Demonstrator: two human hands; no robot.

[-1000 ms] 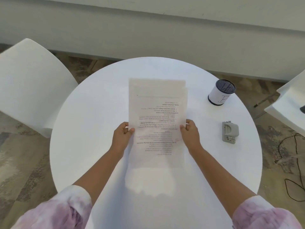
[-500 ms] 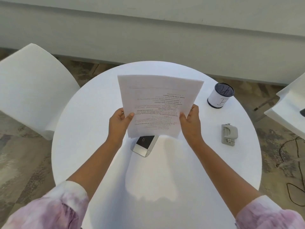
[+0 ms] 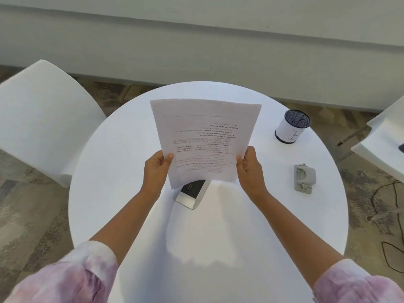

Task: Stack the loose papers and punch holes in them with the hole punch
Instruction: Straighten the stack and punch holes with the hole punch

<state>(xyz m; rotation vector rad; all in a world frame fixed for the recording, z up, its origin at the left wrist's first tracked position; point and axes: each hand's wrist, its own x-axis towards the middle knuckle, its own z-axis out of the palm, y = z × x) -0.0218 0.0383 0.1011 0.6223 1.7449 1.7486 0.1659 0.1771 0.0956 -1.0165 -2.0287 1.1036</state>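
Above the middle of the round white tabletop (image 3: 122, 193), papers (image 3: 205, 136) held up as one sheaf, tilted, lifted clear of the surface, long axis running away from the body, printed side up and upside down to the wearer. Left hand (image 3: 156, 169) clamped on the near left edge, thumb on top; right hand (image 3: 251, 169) pinching the near right edge the same way; fingers of both closed on the sheaf, none free. Well off to the right, hole punch (image 3: 304, 179) lying flat on the tabletop, untouched, long axis also pointing away, clearly nearer the right hand than the left. Just beneath the sheaf's near edge, a small black-and-silver device (image 3: 192, 193), half covered. Further back on the right, a cylindrical cup (image 3: 291, 129). Likely next: squaring the edges by tapping down, then carrying the stack rightward to the punch.
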